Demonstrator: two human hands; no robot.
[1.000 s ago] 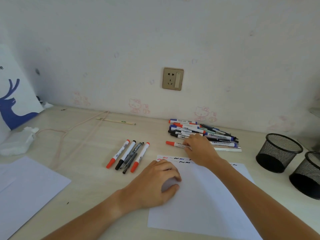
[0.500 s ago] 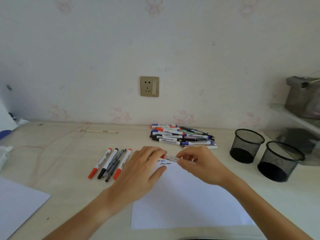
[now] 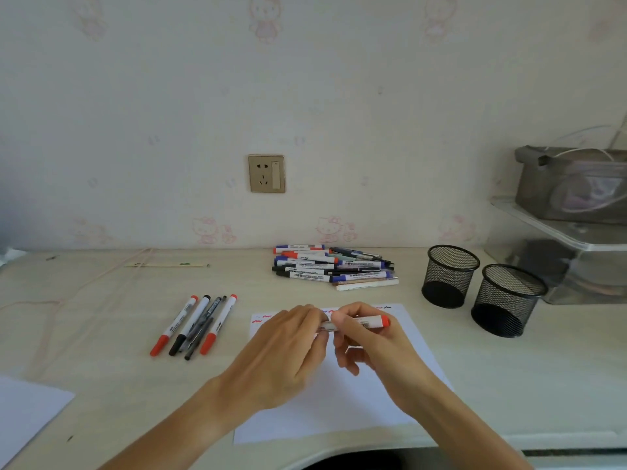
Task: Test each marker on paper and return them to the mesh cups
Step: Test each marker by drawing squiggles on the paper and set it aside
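Note:
A white marker with a red end [image 3: 368,322] is held level above the white paper [image 3: 342,407]. My right hand [image 3: 368,347] grips its barrel, and my left hand [image 3: 288,347] closes its fingers over the marker's left end, which is hidden. Red and dark squiggles run along the paper's top edge. A pile of markers [image 3: 334,269] lies behind the paper by the wall. Several more markers [image 3: 195,325] lie side by side to the left. Two black mesh cups [image 3: 449,276] [image 3: 507,300] stand at the right with nothing visible inside.
A second sheet of paper [image 3: 27,407] lies at the front left. A thin stick [image 3: 166,265] and a pale cord [image 3: 84,283] lie at the back left. A clear box with a grey pouch [image 3: 573,212] stands behind the cups. The desk's front edge curves inward below my arms.
My right hand picked a red marker from beside the pile and brought it over the paper. My left hand lifted off the paper and took the marker's left end. The camera view shifted right.

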